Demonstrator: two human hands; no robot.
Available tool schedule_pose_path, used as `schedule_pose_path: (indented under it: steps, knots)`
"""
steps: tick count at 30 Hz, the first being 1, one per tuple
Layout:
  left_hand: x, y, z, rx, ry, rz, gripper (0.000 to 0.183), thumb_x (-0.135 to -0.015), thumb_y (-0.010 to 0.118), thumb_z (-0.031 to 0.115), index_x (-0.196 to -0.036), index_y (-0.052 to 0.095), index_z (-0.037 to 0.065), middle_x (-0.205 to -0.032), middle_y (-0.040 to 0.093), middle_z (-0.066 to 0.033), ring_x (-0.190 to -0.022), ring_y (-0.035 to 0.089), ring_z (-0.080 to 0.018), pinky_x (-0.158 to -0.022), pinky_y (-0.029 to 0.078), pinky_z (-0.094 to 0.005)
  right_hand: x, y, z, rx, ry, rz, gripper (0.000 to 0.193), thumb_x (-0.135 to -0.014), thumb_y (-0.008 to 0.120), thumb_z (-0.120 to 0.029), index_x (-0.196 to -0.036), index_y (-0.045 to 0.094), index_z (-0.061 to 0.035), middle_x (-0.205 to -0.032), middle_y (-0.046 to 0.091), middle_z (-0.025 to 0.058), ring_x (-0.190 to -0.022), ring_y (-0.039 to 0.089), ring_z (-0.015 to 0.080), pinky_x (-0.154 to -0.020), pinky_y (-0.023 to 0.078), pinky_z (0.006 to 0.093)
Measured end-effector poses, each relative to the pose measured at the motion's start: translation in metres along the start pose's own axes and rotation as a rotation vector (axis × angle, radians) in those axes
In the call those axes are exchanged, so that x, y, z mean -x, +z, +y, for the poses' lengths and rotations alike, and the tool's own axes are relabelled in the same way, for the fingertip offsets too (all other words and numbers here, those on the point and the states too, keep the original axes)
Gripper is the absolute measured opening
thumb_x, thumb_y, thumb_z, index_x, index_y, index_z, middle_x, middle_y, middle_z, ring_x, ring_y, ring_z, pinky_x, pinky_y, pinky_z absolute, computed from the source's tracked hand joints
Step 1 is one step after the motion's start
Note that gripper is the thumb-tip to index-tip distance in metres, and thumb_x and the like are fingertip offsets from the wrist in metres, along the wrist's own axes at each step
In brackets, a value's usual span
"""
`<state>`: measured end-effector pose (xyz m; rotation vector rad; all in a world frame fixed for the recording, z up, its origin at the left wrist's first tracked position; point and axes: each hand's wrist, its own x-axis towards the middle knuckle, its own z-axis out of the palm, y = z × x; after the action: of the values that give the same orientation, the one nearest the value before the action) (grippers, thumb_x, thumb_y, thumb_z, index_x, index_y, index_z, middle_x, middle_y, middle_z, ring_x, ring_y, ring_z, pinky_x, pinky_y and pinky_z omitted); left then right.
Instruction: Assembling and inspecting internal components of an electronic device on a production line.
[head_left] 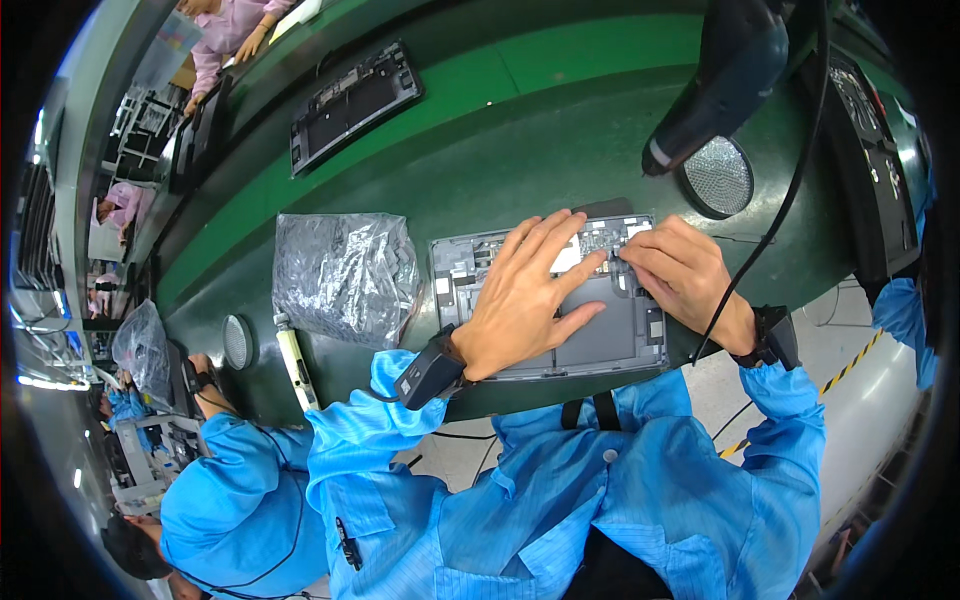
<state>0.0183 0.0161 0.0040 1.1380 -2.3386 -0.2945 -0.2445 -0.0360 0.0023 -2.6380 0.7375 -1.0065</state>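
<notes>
An opened laptop base (610, 335) lies on the green workbench in front of me, its circuit board and dark battery area exposed. My left hand (535, 290) rests flat across its left and middle part, fingers stretched toward the far edge. At the board's right side my right hand (685, 268) is closed, thumb and forefinger pinched together low over the board. Whatever sits between those fingertips is hidden or too small to make out. Both wrists carry black strapped devices.
A clear plastic bag (345, 275) lies left of the laptop, with a pale electric screwdriver (295, 365) nearby. A dark hand tool (715, 85) hangs at upper right over a round metal dish (717, 178). A black cable crosses there. Another laptop base (358, 108) lies beyond. A co-worker's sleeve (245, 490) is at left.
</notes>
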Motion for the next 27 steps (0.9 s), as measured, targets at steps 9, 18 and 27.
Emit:
schedule_pose_path:
  steps: [9, 18, 27]
  knots:
    - [0.001, 0.003, -0.005, 0.043, 0.004, 0.005, 0.058, -0.087, 0.089, 0.030, -0.139, 0.073, 0.010, -0.156, 0.054, -0.0263, -0.145, 0.052, -0.0444, -0.120, 0.041, -0.0567, -0.007, -0.002, -0.002, 0.065, -0.040, -0.073, 0.033, -0.075, 0.081, 0.002, -0.107, 0.076, 0.0030, -0.107, 0.072, 0.0114, -0.091, 0.067, 0.0292, -0.075, 0.058, 0.0406]
    - [0.000, 0.005, -0.003, -0.018, 0.043, -0.014, 0.056, -0.090, 0.084, 0.032, -0.141, 0.072, 0.011, -0.153, 0.052, -0.0279, -0.142, 0.050, -0.0455, -0.119, 0.040, -0.0580, -0.007, -0.006, -0.001, 0.095, -0.073, -0.120, 0.033, -0.077, 0.081, -0.002, -0.109, 0.077, 0.0022, -0.106, 0.072, 0.0099, -0.094, 0.066, 0.0280, -0.079, 0.054, 0.0404]
    - [0.000, 0.007, -0.007, -0.086, 0.082, -0.027, 0.062, -0.091, 0.082, 0.035, -0.147, 0.066, 0.014, -0.151, 0.053, -0.0272, -0.141, 0.051, -0.0444, -0.118, 0.040, -0.0592, 0.001, -0.004, -0.006, 0.103, -0.045, -0.092, 0.040, -0.075, 0.082, 0.001, -0.114, 0.077, 0.0020, -0.107, 0.071, 0.0102, -0.098, 0.066, 0.0298, -0.081, 0.052, 0.0426]
